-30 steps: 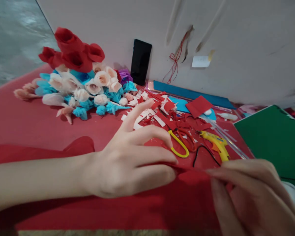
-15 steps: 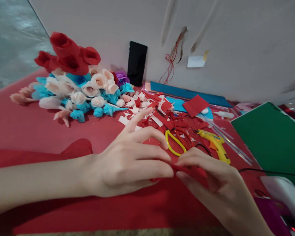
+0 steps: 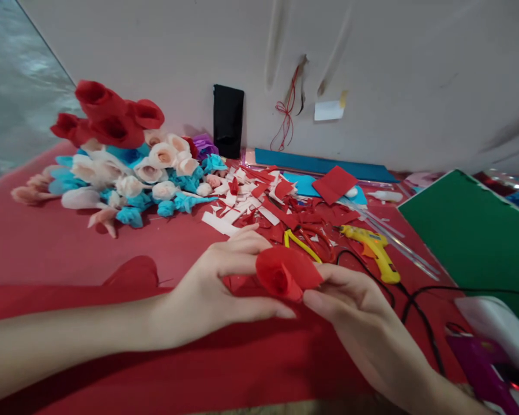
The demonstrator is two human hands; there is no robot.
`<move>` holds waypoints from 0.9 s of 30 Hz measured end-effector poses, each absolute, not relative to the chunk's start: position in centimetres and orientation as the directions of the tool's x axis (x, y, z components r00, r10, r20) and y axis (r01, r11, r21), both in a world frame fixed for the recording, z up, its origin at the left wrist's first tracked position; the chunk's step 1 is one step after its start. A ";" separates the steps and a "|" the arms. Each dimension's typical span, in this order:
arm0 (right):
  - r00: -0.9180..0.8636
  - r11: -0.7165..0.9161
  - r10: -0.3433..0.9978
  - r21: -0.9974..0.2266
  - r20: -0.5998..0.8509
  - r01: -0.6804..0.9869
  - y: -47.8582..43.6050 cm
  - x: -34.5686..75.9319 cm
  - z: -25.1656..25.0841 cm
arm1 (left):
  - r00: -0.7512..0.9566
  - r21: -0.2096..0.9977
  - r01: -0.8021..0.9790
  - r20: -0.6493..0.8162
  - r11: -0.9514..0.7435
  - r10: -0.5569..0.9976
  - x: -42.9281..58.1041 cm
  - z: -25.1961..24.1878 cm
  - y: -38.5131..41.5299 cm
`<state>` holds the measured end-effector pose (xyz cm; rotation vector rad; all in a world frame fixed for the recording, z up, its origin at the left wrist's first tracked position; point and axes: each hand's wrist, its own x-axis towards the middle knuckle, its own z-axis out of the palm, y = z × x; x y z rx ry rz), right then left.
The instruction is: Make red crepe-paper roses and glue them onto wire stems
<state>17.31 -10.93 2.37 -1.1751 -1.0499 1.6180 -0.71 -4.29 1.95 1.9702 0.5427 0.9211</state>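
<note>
A red paper flower (image 3: 281,279), rolled at its centre with one wide outer petal, faces me between both hands. My left hand (image 3: 211,282) curls around it from the left; its fingers go behind the flower while the thumb stretches out below. How firmly those hidden fingertips grip cannot be seen. My right hand (image 3: 358,311) pinches the petal's right edge between thumb and fingers. Under the hands lies a dark red sheet (image 3: 225,369), and a red rounded paper piece (image 3: 134,274) rests beyond my left forearm.
Paper flowers (image 3: 155,158) pile up at the far left, near a leaning black phone (image 3: 228,121). Paper scraps (image 3: 251,199), yellow-handled scissors (image 3: 300,245) and a yellow glue gun (image 3: 374,251) with black cable lie beyond the hands. A green board (image 3: 471,230) stands right.
The flower has turned to face me, showing its rolled centre; before, only a thin red edge showed. My left fingers and thumb have spread apart. The view has shifted slightly.
</note>
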 end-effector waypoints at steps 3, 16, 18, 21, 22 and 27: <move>-0.183 -0.316 0.941 -0.933 -0.286 -0.170 -10.9 17.0 2.2 | 0.625 0.864 0.000 0.393 -0.503 0.674 -0.6 1.8 -4.4; -0.069 -0.047 0.996 -0.996 -0.052 0.073 -10.4 16.6 2.3 | 0.642 0.987 -0.009 0.128 -0.160 0.756 -0.3 1.4 -4.5; -0.031 0.228 0.973 -0.938 0.228 0.260 -10.6 16.4 2.4 | 0.629 0.995 -0.017 0.088 -0.100 0.772 -0.2 1.4 -4.6; -0.078 0.428 0.898 -0.813 0.434 0.395 -10.8 16.4 2.4 | 0.619 0.999 -0.019 0.032 -0.026 0.785 -0.1 1.6 -4.7; -0.094 0.450 0.886 -0.795 0.453 0.408 -10.9 16.4 2.4 | 0.617 1.000 -0.025 0.024 -0.011 0.786 -0.1 1.6 -4.8; -0.141 0.525 0.841 -0.725 0.522 0.446 -11.0 16.4 2.2 | 0.616 0.999 -0.043 0.018 0.011 0.788 -0.2 1.6 -4.9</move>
